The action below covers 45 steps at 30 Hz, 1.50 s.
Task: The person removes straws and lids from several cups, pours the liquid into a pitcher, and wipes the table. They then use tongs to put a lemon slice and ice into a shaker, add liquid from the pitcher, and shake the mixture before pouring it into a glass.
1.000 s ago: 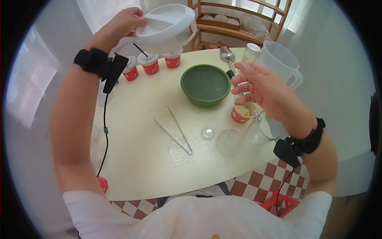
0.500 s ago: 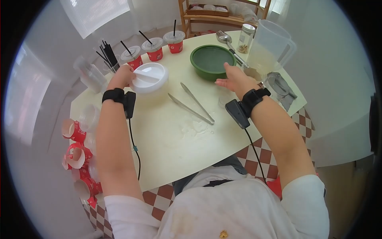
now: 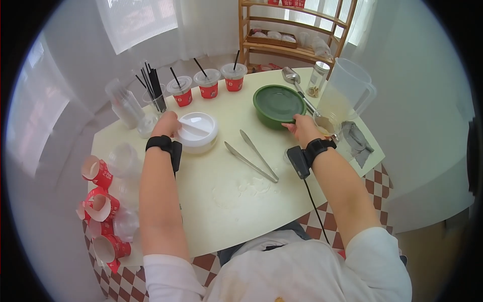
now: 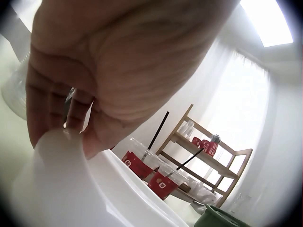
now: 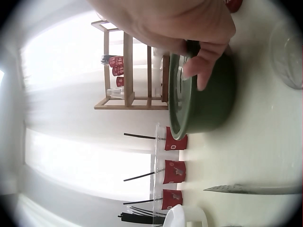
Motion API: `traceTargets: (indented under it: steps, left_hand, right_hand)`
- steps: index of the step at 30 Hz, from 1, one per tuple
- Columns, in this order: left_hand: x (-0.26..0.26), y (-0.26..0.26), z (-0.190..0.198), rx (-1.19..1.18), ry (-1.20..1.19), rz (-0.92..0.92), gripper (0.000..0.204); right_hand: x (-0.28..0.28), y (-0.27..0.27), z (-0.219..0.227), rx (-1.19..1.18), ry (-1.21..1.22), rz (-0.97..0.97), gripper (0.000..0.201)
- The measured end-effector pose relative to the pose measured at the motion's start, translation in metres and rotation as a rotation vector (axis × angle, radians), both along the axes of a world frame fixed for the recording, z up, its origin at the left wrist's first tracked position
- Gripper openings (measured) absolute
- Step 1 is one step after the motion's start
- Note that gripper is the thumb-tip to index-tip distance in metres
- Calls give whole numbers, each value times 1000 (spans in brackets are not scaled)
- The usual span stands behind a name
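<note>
In the head view my left hand [image 3: 167, 125] is at the left of a round white lidded container [image 3: 197, 143], which sits on the table. In the left wrist view its fingers [image 4: 75, 111] pinch a white raised part [image 4: 61, 175] of it. My right hand [image 3: 305, 130] grips the near right rim of a green basin [image 3: 274, 120] filled with clear liquid. Fingers [image 5: 204, 71] lie over the basin's wall in the right wrist view. Between the two vessels lie metal tongs [image 3: 251, 162], spread in a V.
Three lidded red cups [image 3: 209, 90] with black straws line the far edge. Black straws [image 3: 153, 85] and clear cups stand left; red paper cups [image 3: 103, 206] lie at the left edge. A jug [image 3: 347, 88], jar [image 3: 318, 80], scoop [image 3: 292, 76] and grey cloth [image 3: 358, 143] are right.
My left hand has lowered the white container from the air onto the table at the left. My right hand, earlier free with spread fingers, has moved to the green basin and taken its rim.
</note>
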<state>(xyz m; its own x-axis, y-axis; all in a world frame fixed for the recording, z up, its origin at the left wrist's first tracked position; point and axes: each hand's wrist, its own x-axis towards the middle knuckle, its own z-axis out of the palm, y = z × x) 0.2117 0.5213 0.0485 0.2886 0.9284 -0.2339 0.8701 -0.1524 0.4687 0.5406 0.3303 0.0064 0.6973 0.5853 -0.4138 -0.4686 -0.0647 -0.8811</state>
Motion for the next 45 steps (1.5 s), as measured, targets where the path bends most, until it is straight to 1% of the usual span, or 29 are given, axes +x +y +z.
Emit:
traceTargets:
  steps: [2, 3, 6, 9, 12, 15, 18, 20, 23, 25, 27, 28, 30, 32, 34, 35, 36, 37, 39, 40, 42, 44, 45]
  left_hand:
    - [-2, 0, -5, 51, 2, -8, 28]
    - [-3, 0, -7, 77, 7, -11, 26]
    - [-3, -4, -10, 61, -17, 50, 25]
    - [1, -13, -1, 76, -15, 50, 27]
    - [7, -8, 9, 52, 66, 15, 36]
    - [13, -3, 16, 228, 182, -144, 27]
    - [21, -13, 26, 400, 93, -213, 22]
    - [29, -28, 39, 439, 83, -225, 19]
    - [35, -53, 55, 510, 80, -263, 18]
    - [36, -68, 58, 567, 69, -327, 20]
    - [39, -96, 68, 595, 85, -406, 16]
    - [40, -110, 71, 609, 93, -447, 15]
    - [42, -133, 68, 672, 129, -589, 11]
    - [44, -157, 66, 692, 129, -740, 9]
    - [45, -181, 64, 663, 92, -898, 7]
    - [46, -193, 63, 638, 104, -961, 7]
    - [46, -204, 63, 613, 116, -1023, 7]
    - [46, -214, 63, 590, 127, -1082, 7]
    - [43, -232, 61, 533, 99, -1171, 7]
    - [41, -238, 60, 510, 88, -1212, 6]
    - [36, -247, 61, 462, 104, -1260, 6]
    - [33, -253, 59, 416, 111, -1285, 6]
    - [31, -254, 59, 400, 108, -1286, 6]
  right_hand:
    - [3, -1, 1, -22, -29, 39, 29]
    - [2, 0, 0, -18, -35, 10, 28]
    - [-3, 2, 2, -63, -79, -35, 28]
    - [-13, 3, 2, 10, -110, -132, 27]
    - [-22, 0, 12, -35, -81, -149, 25]
    - [-22, -1, 12, -9, -41, -98, 24]
    - [-17, -1, 14, 47, -38, -16, 26]
    - [-18, -1, 27, 63, -71, 12, 27]
    - [-18, -2, 59, 68, -98, 45, 28]
    - [-15, -4, 83, 32, -129, 66, 27]
    - [-8, -5, 106, -34, -184, 93, 23]
    - [-3, -11, 117, 7, -252, 167, 23]
    - [12, -27, 139, 91, -393, 312, 23]
    - [23, -29, 157, 126, -505, 285, 24]
    - [36, -38, 184, 92, -605, 334, 26]
    - [40, -39, 192, 87, -604, 268, 28]
    - [41, -43, 201, 86, -717, 242, 27]
    - [78, -28, 195, 11, -869, 263, 28]
    - [149, -17, 195, -74, -1084, 336, 29]
    - [158, -25, 205, -80, -1151, 385, 29]
    - [173, -34, 212, -41, -1029, 302, 29]
    - [139, -60, 231, 50, -653, 48, 29]
    - [135, -72, 237, -11, -761, 40, 29]
